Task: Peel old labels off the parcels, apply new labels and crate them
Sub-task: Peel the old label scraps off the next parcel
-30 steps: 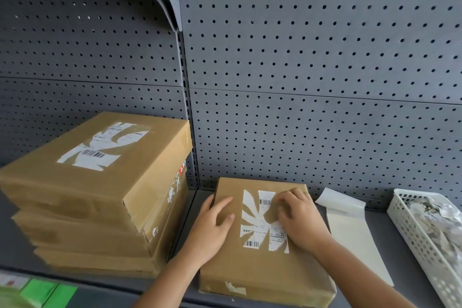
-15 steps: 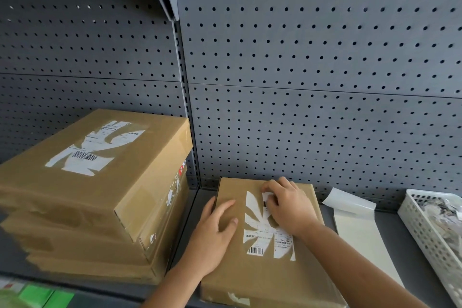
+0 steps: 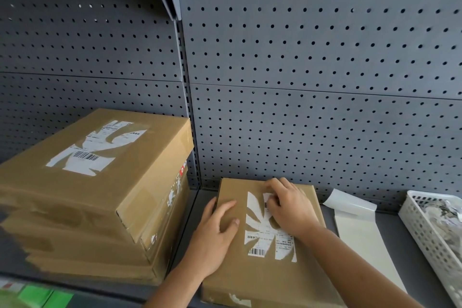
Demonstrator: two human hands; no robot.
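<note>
Grip of right hand (image 3: 291, 207) pinches the torn old label (image 3: 267, 232) on the parcel (image 3: 262, 275) at lower centre, left hand (image 3: 215, 232) pressing flat beside it; peeling partway, stacked parcels (image 3: 140, 177) at left ragged-labelled too, relabelling and crating all ahead.

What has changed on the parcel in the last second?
The right hand slid a little along the old label toward its far end, where its curled fingers pinch a strip. The left hand stays flat on the parcel; the parcel stack, backing sheet and basket have not moved.
</note>
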